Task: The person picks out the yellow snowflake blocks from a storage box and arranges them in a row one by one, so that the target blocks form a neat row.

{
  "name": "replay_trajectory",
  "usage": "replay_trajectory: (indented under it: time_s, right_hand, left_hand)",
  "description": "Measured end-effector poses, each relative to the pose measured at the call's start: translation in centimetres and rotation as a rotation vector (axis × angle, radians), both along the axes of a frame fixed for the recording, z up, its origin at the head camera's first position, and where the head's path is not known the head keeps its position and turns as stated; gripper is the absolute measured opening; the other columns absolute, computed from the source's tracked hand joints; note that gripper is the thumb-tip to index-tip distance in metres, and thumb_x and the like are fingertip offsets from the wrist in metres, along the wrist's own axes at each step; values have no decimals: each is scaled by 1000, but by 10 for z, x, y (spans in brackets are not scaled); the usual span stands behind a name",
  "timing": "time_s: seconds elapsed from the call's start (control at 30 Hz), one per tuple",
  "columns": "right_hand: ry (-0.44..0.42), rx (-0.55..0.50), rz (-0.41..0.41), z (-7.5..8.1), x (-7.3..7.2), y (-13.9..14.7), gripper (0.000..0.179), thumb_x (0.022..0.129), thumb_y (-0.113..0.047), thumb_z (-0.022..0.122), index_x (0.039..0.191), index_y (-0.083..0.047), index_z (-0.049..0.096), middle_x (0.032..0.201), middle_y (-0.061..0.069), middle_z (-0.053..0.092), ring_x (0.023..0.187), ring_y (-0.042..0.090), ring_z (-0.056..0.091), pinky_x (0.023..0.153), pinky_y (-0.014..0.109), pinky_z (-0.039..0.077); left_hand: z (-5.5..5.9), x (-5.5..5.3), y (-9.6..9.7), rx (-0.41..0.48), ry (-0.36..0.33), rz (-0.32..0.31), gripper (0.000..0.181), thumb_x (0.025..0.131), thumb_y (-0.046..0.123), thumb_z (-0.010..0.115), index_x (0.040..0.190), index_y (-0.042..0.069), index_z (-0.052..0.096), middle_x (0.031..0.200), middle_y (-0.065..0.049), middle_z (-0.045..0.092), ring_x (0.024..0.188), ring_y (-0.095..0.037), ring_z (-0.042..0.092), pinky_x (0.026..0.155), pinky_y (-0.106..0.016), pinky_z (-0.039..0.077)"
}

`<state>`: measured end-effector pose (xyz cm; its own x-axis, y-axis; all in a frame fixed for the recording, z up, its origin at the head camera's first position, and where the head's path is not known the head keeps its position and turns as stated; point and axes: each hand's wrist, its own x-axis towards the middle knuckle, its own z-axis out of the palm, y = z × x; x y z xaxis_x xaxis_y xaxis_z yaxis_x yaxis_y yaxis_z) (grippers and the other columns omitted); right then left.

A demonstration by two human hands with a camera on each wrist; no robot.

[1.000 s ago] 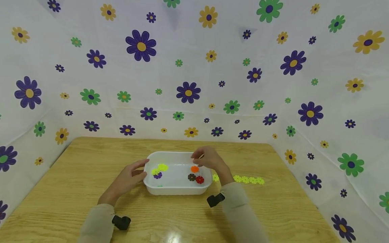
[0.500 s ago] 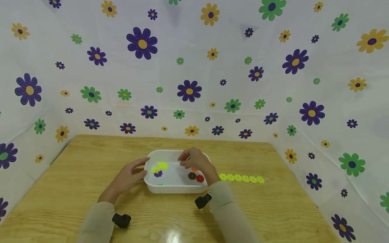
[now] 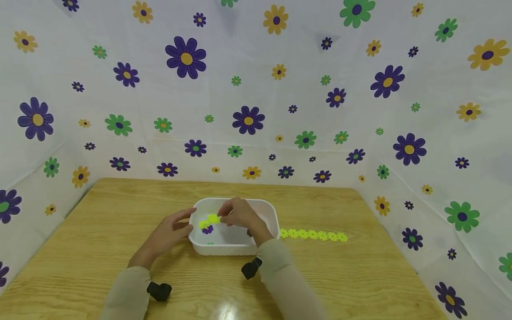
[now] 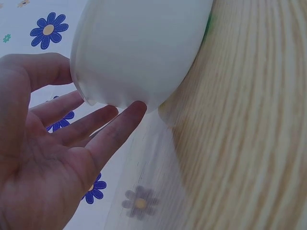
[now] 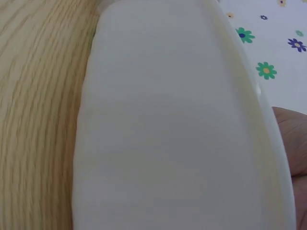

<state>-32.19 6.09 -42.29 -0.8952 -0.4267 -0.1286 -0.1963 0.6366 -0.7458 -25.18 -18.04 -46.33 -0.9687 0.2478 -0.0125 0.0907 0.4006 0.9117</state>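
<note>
In the head view a white plastic tray (image 3: 232,250) stands on the table. My left hand (image 3: 165,235) touches its left end, and in the left wrist view its fingers (image 4: 127,122) lie nearly straight against the outer wall. Over the inside of the tray hangs my right hand (image 3: 243,215), thumb and index finger slightly apart at yellow flower-shaped pieces (image 3: 212,218). A purple flower-shaped piece (image 3: 207,230) lies beside those. Part of a dark brown piece (image 3: 250,232) shows near the right wrist. The tray wall hides the right fingertips in the right wrist view.
A straight row of yellow flower-shaped pieces (image 3: 313,234) lies on the wooden table (image 3: 120,213), right of the tray. A bit of green (image 3: 210,243) shows at the tray's near inner side. White flower-printed cloth (image 3: 256,89) hangs around the back and sides.
My right hand has moved left across the tray, from its right end to the yellow pieces, uncovering more of the yellow row and covering the orange and red pieces. The left hand stays put.
</note>
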Motion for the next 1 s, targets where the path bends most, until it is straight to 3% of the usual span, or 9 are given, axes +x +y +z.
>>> replay_trajectory:
  time_s: [0.17,0.3,0.57,1.0]
  right_hand:
    - [26,13,27,-4,-1,-15,13,91,-6,75,103,-4,78,95,8,76,77,12,62,71,23,61]
    - [39,54,33,-3,0,-26,12,92,-7,75,103,-6,79,96,5,76,80,13,62,77,23,61]
    - [150,128,76,-5,0,-46,13,89,-6,79,101,-7,80,99,5,79,88,11,66,84,20,57]
    - [116,170,55,-15,4,-60,23,84,-2,81,107,-8,78,108,5,77,105,19,68,96,31,58]
  left_hand:
    - [1,0,0,1,6,-3,58,105,18,56,160,11,38,166,-22,33,140,-49,51,110,-53,53]
    - [1,0,-1,-4,15,-8,58,105,18,56,160,11,38,166,-22,33,140,-49,51,109,-52,54]
    - [-2,0,-3,34,44,-43,58,106,15,55,160,7,36,165,-25,34,138,-50,53,107,-50,56]
    - [-3,1,-4,42,39,-45,58,106,17,55,160,8,36,165,-26,33,138,-50,52,105,-49,58]
